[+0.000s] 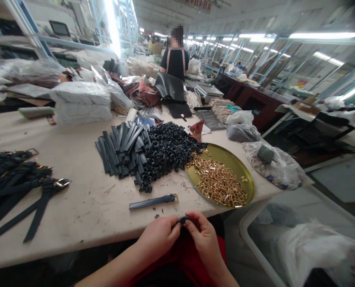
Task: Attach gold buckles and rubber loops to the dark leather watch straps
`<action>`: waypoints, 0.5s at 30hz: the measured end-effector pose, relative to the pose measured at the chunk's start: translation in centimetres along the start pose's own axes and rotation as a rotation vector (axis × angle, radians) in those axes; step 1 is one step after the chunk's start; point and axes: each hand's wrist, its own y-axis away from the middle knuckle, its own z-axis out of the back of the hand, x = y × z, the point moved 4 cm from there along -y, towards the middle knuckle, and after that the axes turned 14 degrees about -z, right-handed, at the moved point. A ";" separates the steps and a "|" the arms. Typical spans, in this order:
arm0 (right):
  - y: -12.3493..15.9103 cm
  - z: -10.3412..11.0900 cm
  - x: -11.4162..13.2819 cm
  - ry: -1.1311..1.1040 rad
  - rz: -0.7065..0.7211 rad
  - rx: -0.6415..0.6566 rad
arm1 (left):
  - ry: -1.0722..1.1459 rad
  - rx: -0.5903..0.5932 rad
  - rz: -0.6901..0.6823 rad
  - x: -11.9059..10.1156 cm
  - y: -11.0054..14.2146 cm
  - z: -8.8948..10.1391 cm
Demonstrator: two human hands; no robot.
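At the table's front edge, my left hand (163, 234) and my right hand (204, 233) pinch a small dark leather piece (183, 219) between them. It looks like one of the strap loops, but the fingers cover most of it. Just beyond lies a short dark strap (152, 201) with a gold buckle (174, 197) at its right end. Behind that, a heap of dark leather loops (171, 149) adjoins a pile of flat dark straps (123, 147). Gold buckles (221, 179) fill much of a round golden tray (251, 185) to the right.
Buckled dark straps (18, 187) are heaped at the left on the pale table (81, 159). A black leather bag (171, 89) and plastic-wrapped stacks (81, 101) stand farther back. A plastic bin (246, 223) is at the lower right. Another person (175, 61) is beyond the table.
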 end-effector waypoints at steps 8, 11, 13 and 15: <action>0.7 0.0 -0.8 -0.244 -0.243 0.220 | 0.043 0.035 -0.018 -0.9 1.0 0.4; 1.3 -0.1 -0.6 -0.180 -0.158 0.254 | 0.161 0.086 0.010 -1.0 1.4 0.0; 1.8 -0.1 -0.1 -0.048 0.006 0.227 | 0.180 0.114 0.015 -1.1 1.7 -0.2; 2.3 -0.4 0.3 0.029 0.090 0.229 | 0.152 0.111 -0.009 -1.3 2.0 -0.2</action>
